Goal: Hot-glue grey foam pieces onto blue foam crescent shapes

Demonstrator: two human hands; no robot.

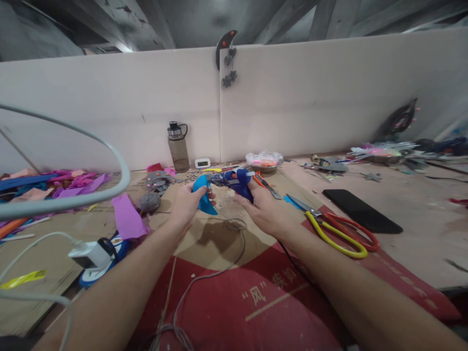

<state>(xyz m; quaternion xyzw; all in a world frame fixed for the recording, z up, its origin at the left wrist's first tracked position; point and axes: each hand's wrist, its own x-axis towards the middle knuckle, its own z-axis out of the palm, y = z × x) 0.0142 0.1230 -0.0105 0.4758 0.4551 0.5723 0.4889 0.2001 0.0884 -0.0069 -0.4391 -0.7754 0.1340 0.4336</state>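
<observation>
The left edge cuts off the big gray loop [125, 176]. The right hand [266, 209] hides some of the glue gun [238, 181].

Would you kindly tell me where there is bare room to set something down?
Right of the black phone, the tabletop is bare up to the red scrap. The red cardboard between the forearms is also free, right of the grey cord. The left side is crowded with fabric scraps and a white charger.

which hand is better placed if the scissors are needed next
Right, probably: the right hand is nearer the scissors, though it holds the blue glue gun. The left hand holds a blue piece, farther away.
</observation>
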